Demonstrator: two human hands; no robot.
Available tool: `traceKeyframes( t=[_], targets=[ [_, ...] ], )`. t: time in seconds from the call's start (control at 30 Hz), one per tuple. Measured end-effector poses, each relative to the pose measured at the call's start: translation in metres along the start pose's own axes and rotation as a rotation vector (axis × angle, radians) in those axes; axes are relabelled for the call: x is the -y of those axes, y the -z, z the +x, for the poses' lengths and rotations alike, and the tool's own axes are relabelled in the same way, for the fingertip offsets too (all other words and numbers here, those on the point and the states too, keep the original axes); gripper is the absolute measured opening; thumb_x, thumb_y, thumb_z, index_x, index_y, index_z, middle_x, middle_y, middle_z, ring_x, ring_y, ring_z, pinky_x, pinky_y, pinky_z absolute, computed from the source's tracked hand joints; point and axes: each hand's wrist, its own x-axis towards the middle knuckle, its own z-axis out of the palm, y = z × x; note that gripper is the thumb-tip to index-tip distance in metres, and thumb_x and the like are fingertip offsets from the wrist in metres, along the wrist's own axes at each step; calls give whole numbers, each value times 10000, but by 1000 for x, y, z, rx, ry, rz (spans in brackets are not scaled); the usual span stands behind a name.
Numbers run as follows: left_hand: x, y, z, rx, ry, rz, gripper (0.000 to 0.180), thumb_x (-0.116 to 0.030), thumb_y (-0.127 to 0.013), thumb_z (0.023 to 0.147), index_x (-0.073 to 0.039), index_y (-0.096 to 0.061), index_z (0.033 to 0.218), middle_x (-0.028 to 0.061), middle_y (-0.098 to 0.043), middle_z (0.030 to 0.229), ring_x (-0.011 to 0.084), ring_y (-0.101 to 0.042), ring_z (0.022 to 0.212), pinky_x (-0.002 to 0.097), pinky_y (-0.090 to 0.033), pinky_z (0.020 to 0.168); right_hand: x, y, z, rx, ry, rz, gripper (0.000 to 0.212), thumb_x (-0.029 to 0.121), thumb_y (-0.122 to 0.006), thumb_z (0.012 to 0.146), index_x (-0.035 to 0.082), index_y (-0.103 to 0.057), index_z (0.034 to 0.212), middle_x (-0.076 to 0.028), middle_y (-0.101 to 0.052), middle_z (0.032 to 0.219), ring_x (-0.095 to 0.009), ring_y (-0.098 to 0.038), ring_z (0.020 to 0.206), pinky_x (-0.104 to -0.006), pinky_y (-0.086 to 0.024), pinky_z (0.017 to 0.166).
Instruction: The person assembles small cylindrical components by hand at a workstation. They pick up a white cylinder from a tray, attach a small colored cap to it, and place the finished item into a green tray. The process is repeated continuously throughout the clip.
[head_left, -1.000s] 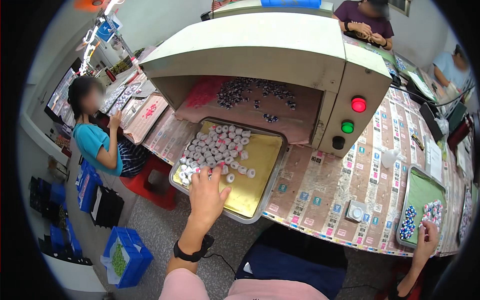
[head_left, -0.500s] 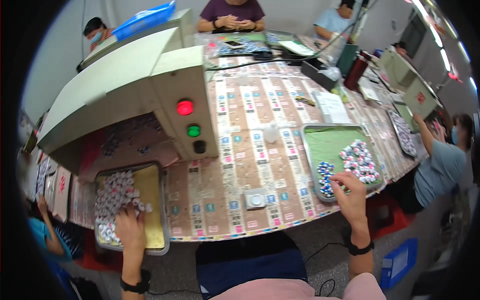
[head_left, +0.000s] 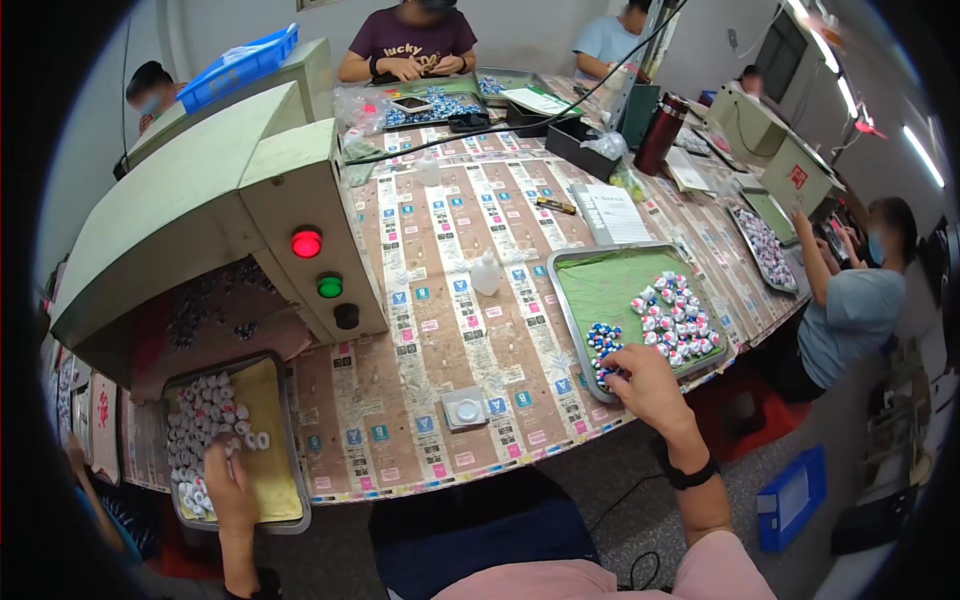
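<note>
My left hand [head_left: 231, 490] reaches over a metal tray [head_left: 294, 470] with a yellow lining. Its bent fingertips are among small rounded white pieces [head_left: 198, 420]; whether one is between them is hidden. My right hand [head_left: 655, 392] is at the near left corner of a second tray [head_left: 568, 310], lined in green. There thumb and forefinger curl together over small blue-and-white pieces [head_left: 603, 338], and what they pinch is too small to make out. Larger white pieces with red and dark marks [head_left: 682, 322] lie to the right in that tray. Between the trays sits a small square block with a round centre [head_left: 465, 410].
A beige machine [head_left: 262, 215] with red and green lights stands at left, its opening behind the left tray. A white squeeze bottle [head_left: 485, 273], a cutter [head_left: 556, 205], papers [head_left: 612, 212] and a dark red flask [head_left: 661, 135] stand or lie farther back. Other people sit around the table.
The view has swung, so the table and both trays appear shifted to the left. Both hands remain at their trays. My left fingers look drawn slightly nearer the tray's front.
</note>
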Motion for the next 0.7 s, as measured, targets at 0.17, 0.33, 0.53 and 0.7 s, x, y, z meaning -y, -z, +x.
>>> traceKeyframes(
  t=[0.17, 0.33, 0.53, 0.7],
  targets=[
    [-29, 22, 2, -110, 647, -932, 232, -212, -461, 988, -51, -503, 1149, 49, -547, 731, 78, -470, 474, 212, -366, 410, 3, -2, 6, -43, -68, 279, 217, 60, -648, 791, 19, -653, 1004, -94, -587, 894, -206, -588, 779, -325, -467, 699],
    [-108, 22, 6, 78, 1091, -1886, 307, -346, -419, 1005, -84, -491, 1148, 34, -551, 707, 57, -463, 423, 172, -380, 337, 25, 1, 0, 163, -247, 959, 194, 49, -611, 871, 6, -623, 1060, -20, -605, 935, -96, -594, 808, -234, -477, 698],
    [-176, -17, -6, 630, 1208, -2536, 361, -215, -525, 963, -51, -477, 1281, 124, -564, 1029, 150, -517, 744, 204, -399, 456, 61, -23, -7, 342, -291, 1331, 194, 20, -606, 866, -18, -614, 1056, -56, -640, 922, -125, -624, 816, -254, -507, 706],
    [-210, -37, 2, 723, 1202, -2429, 369, -94, -540, 938, -43, -473, 1297, 126, -554, 1109, 143, -543, 895, 227, -425, 579, 85, -32, -9, 413, -265, 1359, 185, 6, -622, 853, -26, -616, 1035, -70, -645, 936, -142, -638, 828, -270, -522, 716]
  ],
)
